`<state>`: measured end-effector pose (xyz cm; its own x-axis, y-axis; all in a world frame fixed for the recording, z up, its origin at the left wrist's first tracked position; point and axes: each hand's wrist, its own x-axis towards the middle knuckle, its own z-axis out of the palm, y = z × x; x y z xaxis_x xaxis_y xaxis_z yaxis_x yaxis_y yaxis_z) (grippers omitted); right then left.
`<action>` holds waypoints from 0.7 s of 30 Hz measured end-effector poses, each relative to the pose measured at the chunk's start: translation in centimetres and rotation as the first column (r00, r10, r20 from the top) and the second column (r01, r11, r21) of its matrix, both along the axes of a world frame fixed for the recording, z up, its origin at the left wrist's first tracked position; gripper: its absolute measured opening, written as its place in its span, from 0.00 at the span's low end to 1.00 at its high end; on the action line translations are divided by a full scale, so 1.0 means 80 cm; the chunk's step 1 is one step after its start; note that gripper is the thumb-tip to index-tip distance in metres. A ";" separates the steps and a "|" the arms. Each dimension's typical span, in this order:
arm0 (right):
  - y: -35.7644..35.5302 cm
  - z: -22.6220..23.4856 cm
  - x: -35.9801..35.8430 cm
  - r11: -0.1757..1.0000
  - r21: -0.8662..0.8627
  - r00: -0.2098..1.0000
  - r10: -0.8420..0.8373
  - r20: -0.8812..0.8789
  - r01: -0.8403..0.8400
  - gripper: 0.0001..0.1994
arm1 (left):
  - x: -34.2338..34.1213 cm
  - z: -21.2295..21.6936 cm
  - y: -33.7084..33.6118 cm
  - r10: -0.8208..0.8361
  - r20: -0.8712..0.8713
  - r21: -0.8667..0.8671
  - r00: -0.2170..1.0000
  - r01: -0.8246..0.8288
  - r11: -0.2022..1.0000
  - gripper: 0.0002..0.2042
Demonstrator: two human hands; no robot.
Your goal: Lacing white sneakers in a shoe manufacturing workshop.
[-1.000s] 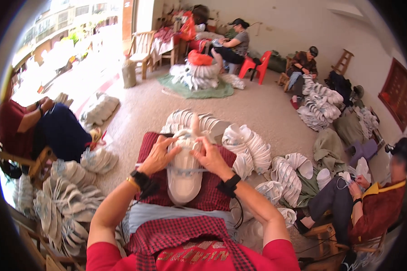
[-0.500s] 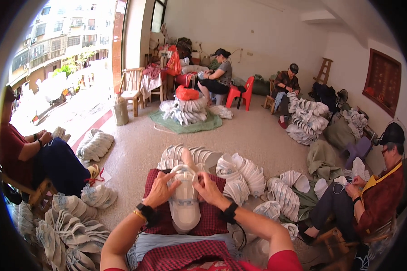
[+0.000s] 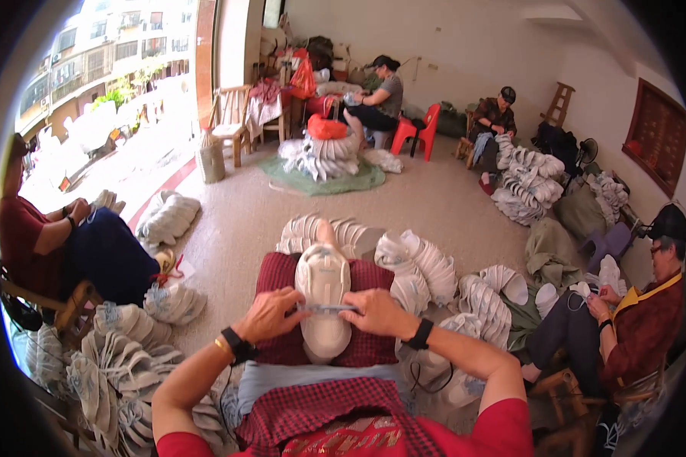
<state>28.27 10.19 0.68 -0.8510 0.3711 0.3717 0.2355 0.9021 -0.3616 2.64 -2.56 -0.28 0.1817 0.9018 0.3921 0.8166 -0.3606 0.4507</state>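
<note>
A white sneaker [image 3: 328, 344] lies on a dark red checked cushion [image 3: 277, 276] over my lap, its rounded toe toward me. Across it runs a pale, bluish-white shoelace [image 3: 326, 309], drawn straight between my hands. My left hand [image 3: 270, 314] is closed on the lace's left end, fingers pinched beside the shoe. On the other side my right hand [image 3: 379, 311] pinches the right end, knuckles up. Both wrists carry black bands. The lace's tips are hidden in my fingers.
Rows of nested white shoes [image 3: 415, 263] lie beyond and right of my lap; another heap [image 3: 114, 365] is at the left. Co-workers sit close on the left [image 3: 34, 228] and right [image 3: 640, 320]. A red chair [image 3: 419, 131] stands farther back.
My hands have come down from the shoe's far end toward its toe and now hold the lace taut across it. The view has tilted downward a little.
</note>
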 end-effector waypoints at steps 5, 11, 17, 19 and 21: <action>0.016 0.013 0.004 0.976 0.212 0.999 0.046 -0.006 -0.043 0.10 | -0.019 -0.001 0.021 -0.010 -0.303 0.214 0.953 0.078 0.974 0.09; 0.026 0.000 0.010 0.955 0.280 0.994 0.078 0.083 -0.098 0.04 | -0.049 -0.017 0.016 0.017 -0.407 0.251 0.913 0.094 0.963 0.05; 0.056 0.035 0.105 0.912 0.409 0.997 -0.064 0.040 0.043 0.03 | -0.112 0.004 -0.044 0.251 -0.414 0.208 0.875 -0.178 0.962 0.07; 0.063 0.065 0.171 0.894 0.425 0.978 -0.191 0.080 0.140 0.04 | -0.140 0.022 -0.060 0.299 -0.395 0.259 0.869 -0.206 0.943 0.05; 0.072 0.093 0.230 0.835 0.468 0.918 -0.380 0.111 0.289 0.04 | -0.180 0.036 -0.083 0.363 -0.287 0.294 0.887 -0.279 0.914 0.11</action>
